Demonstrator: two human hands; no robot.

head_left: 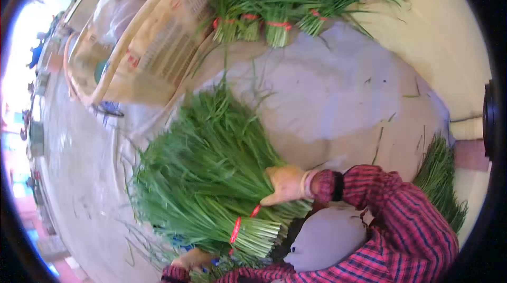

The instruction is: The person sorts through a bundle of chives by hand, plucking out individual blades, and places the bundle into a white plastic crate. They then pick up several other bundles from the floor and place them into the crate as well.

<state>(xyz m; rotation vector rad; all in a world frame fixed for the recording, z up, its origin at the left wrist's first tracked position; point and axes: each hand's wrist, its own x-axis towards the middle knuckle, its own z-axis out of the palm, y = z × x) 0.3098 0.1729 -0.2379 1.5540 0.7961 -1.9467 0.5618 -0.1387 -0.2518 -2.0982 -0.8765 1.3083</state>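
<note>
A large heap of long green leafy stalks [200,161] fills the middle left. At its lower right, a bunch with pale cut ends [259,236] is bound by a red tie [235,229]. My right hand [285,184] lies over stalks just above this bunch, its thumb apart from the fingers, which curl down into the greens; the fingertips are hidden. My left hand [194,258] shows partly at the bottom, beneath the heap's lower edge, with its fingers hidden by the leaves.
Several bunches with red ties [278,26] lie at the top on a grey sheet [338,87]. A basket [129,45] with printed lining and plastic bags stands at upper left. Loose greens [439,182] lie at the right, beside my sleeve. A grey rounded shape [327,238] is near my arms.
</note>
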